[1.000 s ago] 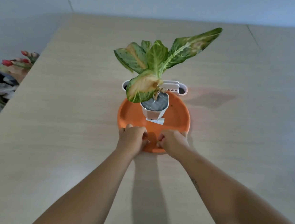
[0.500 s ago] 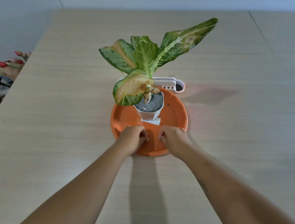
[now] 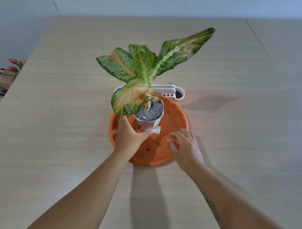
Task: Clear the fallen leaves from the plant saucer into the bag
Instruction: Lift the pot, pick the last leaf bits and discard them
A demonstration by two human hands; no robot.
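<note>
An orange plant saucer (image 3: 175, 116) sits mid-table. On it stands a white pot (image 3: 150, 122) holding a plant with green and yellowed leaves (image 3: 143, 66). Small green leaf bits (image 3: 159, 144) lie on the saucer's near side, one more (image 3: 168, 112) at its right. My left hand (image 3: 130, 136) wraps around the pot's base from the left, thumb across the front. My right hand (image 3: 185, 147) rests flat, fingers spread, over the saucer's right near rim, holding nothing. No bag is in view.
A white and pink holder (image 3: 171, 92) stands just behind the saucer. Red tulips and clutter (image 3: 3, 73) lie off the table's left edge. The wooden table (image 3: 55, 125) stretches wide on both sides, a wall behind it.
Both hands left the saucer's near rim. My left hand moved up onto the pot's base. My right hand opened and slid right. Leaf bits are uncovered on the saucer.
</note>
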